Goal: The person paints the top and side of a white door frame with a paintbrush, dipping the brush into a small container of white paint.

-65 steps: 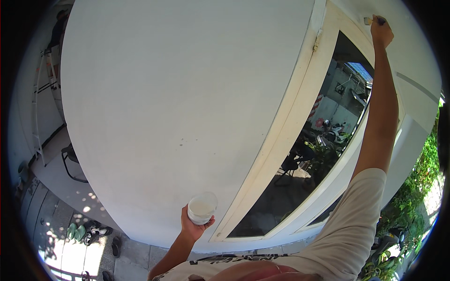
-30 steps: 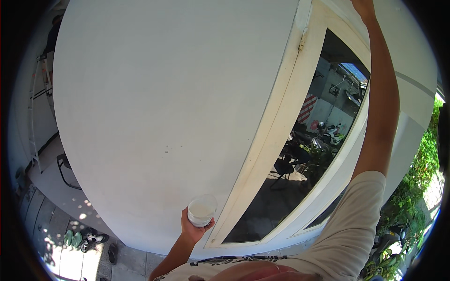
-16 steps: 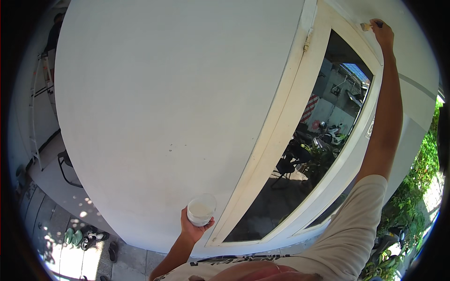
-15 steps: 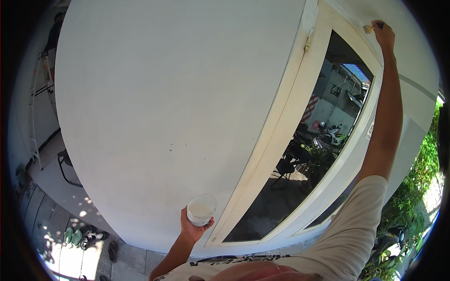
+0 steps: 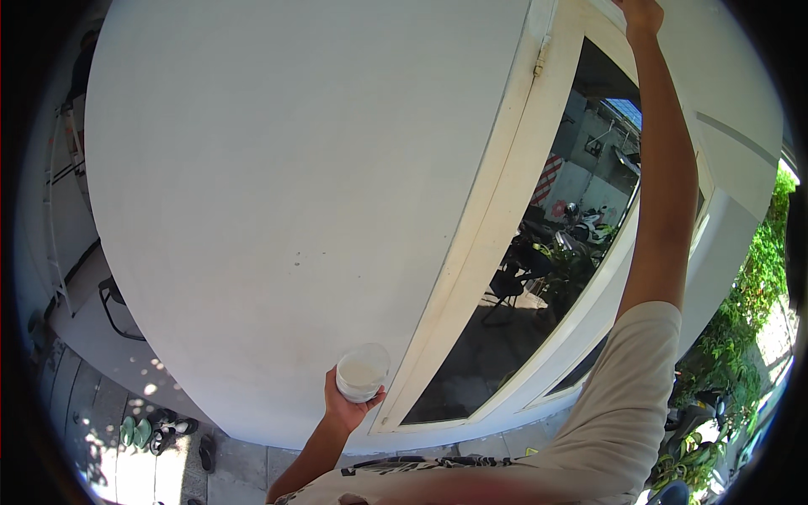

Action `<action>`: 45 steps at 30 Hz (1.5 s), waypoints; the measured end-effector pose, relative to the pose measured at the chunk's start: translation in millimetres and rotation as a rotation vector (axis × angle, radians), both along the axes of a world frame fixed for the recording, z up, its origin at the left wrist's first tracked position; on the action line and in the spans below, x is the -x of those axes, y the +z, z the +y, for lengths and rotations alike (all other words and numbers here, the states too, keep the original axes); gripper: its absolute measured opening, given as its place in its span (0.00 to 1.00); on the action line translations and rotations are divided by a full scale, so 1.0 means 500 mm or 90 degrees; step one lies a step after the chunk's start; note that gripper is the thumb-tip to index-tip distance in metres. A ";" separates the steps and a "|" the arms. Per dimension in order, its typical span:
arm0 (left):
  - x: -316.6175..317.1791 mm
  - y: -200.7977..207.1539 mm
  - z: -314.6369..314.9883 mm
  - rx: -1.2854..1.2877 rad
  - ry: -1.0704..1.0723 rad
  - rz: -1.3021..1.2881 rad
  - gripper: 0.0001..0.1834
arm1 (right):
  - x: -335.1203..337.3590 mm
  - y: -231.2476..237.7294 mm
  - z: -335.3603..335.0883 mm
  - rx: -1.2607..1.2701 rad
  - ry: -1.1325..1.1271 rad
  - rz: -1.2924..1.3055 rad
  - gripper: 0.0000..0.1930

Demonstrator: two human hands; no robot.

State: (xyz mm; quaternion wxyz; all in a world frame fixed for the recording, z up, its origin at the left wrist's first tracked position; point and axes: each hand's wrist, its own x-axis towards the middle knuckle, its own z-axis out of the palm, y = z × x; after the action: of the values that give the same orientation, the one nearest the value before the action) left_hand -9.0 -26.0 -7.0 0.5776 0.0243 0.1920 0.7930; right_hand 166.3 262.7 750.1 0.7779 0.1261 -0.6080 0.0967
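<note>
My left hand (image 5: 343,410) is wrapped round a clear round plastic tub (image 5: 362,373) of whitish paint, held near the white wall (image 5: 295,151), low beside the door frame. Raised high at the top right, my right hand (image 5: 642,15) is by the upper corner of the cream door frame (image 5: 471,227). Its fingers are curled and partly cut off by the picture's top edge. The paintbrush seen in that hand a moment ago lies outside the picture now. Dark glass (image 5: 526,278) in the door reflects motorbikes and a chair.
A brass-coloured hinge (image 5: 539,63) sits on the door frame. At the far left are a person (image 5: 82,67) by a stepladder (image 5: 52,202) and a black chair (image 5: 114,303). Sandals (image 5: 135,433) and shoes lie on the paving. Green plants (image 5: 732,311) grow at the right.
My right hand has moved up and left, taking the paintbrush out of the picture. The view has shifted slightly, with door and wall sliding left and up. My left hand still holds the tub.
</note>
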 end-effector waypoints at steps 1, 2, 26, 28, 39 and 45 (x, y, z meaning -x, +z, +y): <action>0.001 0.002 -0.003 0.005 0.002 -0.001 0.30 | -0.020 0.004 0.039 0.020 -0.020 0.025 0.09; 0.000 0.004 0.003 0.003 -0.010 0.000 0.30 | -0.093 0.039 0.093 0.079 -0.141 0.029 0.16; 0.008 0.009 -0.021 0.015 -0.002 -0.009 0.30 | -0.112 0.054 0.147 0.117 -0.216 0.059 0.29; 0.011 0.013 -0.028 0.014 0.018 -0.014 0.30 | -0.152 0.049 0.180 0.192 -0.554 0.133 0.25; 0.008 0.010 -0.014 0.006 0.011 -0.011 0.34 | -0.112 0.039 0.101 0.082 -0.793 0.150 0.22; 0.020 0.002 -0.016 0.011 -0.019 0.004 0.32 | 0.030 -0.024 -0.041 0.016 0.029 0.029 0.10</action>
State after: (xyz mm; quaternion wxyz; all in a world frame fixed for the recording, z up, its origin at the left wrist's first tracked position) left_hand -19.0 -34.0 -6.1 0.5891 0.0246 0.1998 0.7826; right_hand 151.5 242.4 738.0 0.7905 0.1324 -0.5859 0.1195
